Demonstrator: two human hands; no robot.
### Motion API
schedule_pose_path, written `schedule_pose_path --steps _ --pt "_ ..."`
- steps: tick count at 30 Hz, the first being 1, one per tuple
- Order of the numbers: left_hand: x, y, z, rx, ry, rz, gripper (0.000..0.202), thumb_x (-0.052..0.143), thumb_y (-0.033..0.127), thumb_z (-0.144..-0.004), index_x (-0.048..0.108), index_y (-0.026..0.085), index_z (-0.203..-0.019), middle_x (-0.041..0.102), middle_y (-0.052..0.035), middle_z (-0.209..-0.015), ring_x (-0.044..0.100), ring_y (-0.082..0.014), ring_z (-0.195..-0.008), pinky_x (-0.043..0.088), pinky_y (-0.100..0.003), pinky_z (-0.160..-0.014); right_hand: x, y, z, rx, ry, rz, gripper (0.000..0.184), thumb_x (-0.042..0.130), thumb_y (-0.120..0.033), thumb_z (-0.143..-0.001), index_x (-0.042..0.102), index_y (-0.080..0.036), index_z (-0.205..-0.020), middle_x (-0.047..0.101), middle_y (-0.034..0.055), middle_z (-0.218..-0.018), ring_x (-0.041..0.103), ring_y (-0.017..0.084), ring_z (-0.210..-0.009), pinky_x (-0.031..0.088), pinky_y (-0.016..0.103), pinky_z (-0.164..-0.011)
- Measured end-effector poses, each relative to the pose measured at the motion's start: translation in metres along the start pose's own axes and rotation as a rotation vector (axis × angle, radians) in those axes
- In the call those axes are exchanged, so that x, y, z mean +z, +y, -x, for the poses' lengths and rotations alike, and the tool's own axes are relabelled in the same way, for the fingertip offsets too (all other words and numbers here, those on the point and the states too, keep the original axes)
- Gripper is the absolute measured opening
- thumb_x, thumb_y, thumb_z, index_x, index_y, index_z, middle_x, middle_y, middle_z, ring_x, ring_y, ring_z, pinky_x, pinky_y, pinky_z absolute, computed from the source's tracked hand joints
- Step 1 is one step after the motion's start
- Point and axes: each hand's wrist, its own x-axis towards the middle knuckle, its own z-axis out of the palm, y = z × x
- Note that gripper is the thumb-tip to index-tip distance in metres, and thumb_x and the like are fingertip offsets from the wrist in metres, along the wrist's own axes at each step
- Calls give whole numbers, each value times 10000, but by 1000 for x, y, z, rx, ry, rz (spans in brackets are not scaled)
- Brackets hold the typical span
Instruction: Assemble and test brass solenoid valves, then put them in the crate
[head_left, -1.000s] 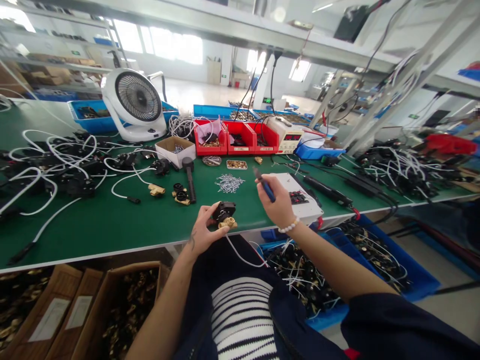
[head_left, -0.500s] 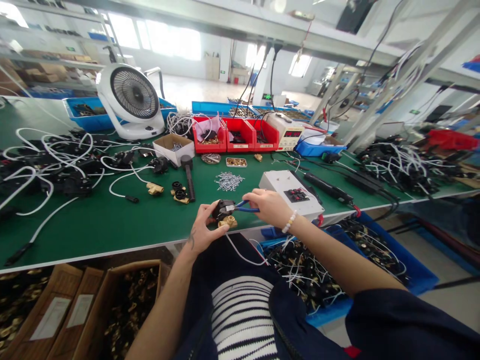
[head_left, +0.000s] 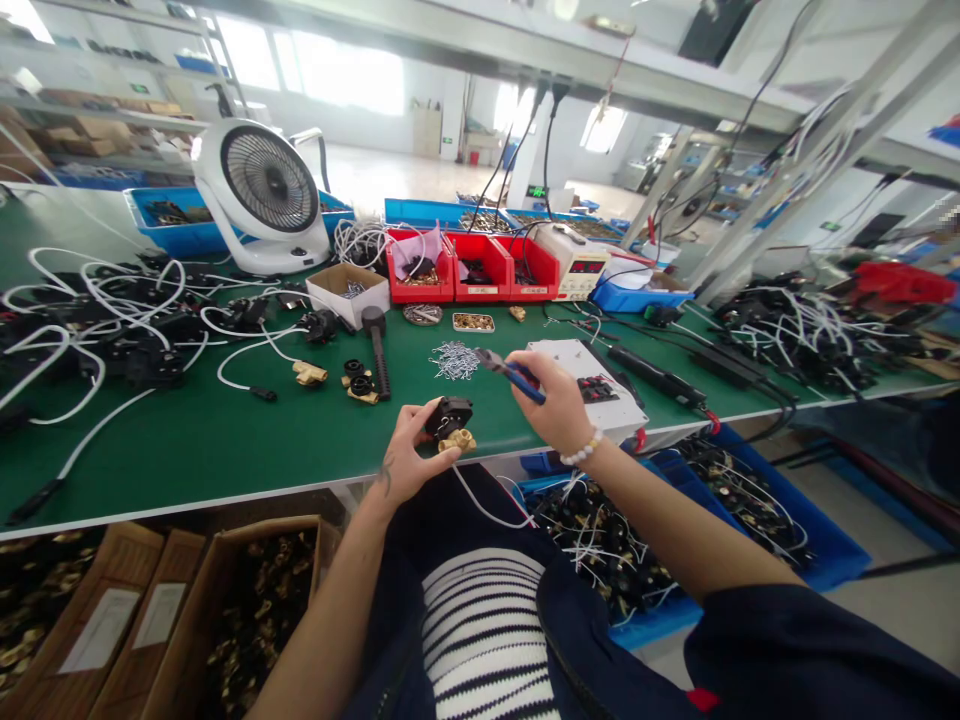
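My left hand [head_left: 411, 455] grips a valve assembly at the table's front edge: a black housing [head_left: 448, 418] joined to a brass valve body [head_left: 457, 441], with a white cable [head_left: 487, 512] hanging below. Closed round the blue handles of a pair of pliers [head_left: 517, 376] is my right hand [head_left: 555, 400], to the right of the assembly. The pliers' jaws are over the right side of a heap of small metal clips [head_left: 454, 361]; whether they hold a clip is too small to tell.
A black hammer-like tool [head_left: 376, 352] and brass fittings [head_left: 310, 373] lie left of the clips. Behind stand red bins [head_left: 481, 276], a white fan [head_left: 270, 195] and a power supply [head_left: 576, 265]. A white box [head_left: 589, 375] sits beside my right hand; cabled units [head_left: 142, 330] pile up at left.
My right hand has drawn the pliers away from the black housing, up and to the right, toward the metal clips. My left hand still grips the valve assembly in nearly the same place.
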Motion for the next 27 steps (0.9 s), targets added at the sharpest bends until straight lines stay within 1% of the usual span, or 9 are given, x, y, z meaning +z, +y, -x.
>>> schedule_pose_path --steps 3,4,7,10,12,14,16,22,27 --pt "1 0 0 -6 11 -1 711 794 390 -656 579 216 -1312 474 -53 -1096 571 -225 -1047 572 -350 -867 6 -1 4 -6 -273 56 260 578 -78 -837 673 -189 -1052 684 84 -921 640 226 -811 473 304 -722" --pt "3 0 0 -9 21 -3 709 789 393 -659 572 213 -1310 477 -55 -1099 574 -225 -1046 571 -351 -866 8 0 5 -12 -317 30 236 590 -82 -835 683 -194 -1021 684 71 -899 637 212 -786 470 296 -705" --pt "9 1 0 -15 80 -16 679 762 403 -688 535 206 -1297 490 -64 -1122 566 -232 -1078 562 -356 -872 11 5 5 6 -295 -318 221 594 -208 -905 659 -196 -1116 657 18 -838 609 161 -722 476 270 -680" --pt "17 4 2 -17 145 -37 543 750 397 -711 529 197 -1165 516 -71 -1122 560 -238 -1105 547 -366 -884 14 11 4 -3 -403 -755 502 680 -358 -864 567 -179 -1319 650 -13 -821 597 141 -680 507 268 -662" --pt "21 7 4 -5 158 -53 437 762 382 -700 540 199 -1029 537 -68 -1098 566 -239 -1097 539 -364 -875 21 14 4 -24 -491 -879 607 743 -364 -802 564 -166 -1348 698 37 -1002 655 169 -844 541 306 -803" --pt "22 11 4 14 153 -65 375 768 373 -683 556 202 -940 549 -69 -1089 562 -247 -1103 538 -356 -848 31 18 4 -26 -530 -931 622 778 -376 -763 600 -161 -1319 671 81 -1225 642 216 -1082 496 359 -991" --pt "22 14 4 26 146 -75 349 771 375 -669 580 202 -904 555 -79 -1101 556 -259 -1116 540 -353 -815 40 22 4 -8 -540 -959 646 789 -405 -748 607 -156 -1316 630 97 -1327 596 246 -1206 438 397 -1082" --pt "21 16 4 26 139 -93 340 788 365 -645 616 199 -887 564 -92 -1128 580 -269 -1115 559 -358 -773 53 32 3 22 -540 -937 708 815 -420 -707 609 -99 -1303 621 135 -1337 581 287 -1230 418 423 -1107" --pt "21 15 4 21 130 -91 325 790 372 -644 621 201 -862 561 -89 -1131 588 -262 -1116 569 -369 -801 52 26 5 -5 -512 -944 640 791 -458 -731 632 -137 -1262 661 102 -1258 608 276 -1178 447 419 -1074"
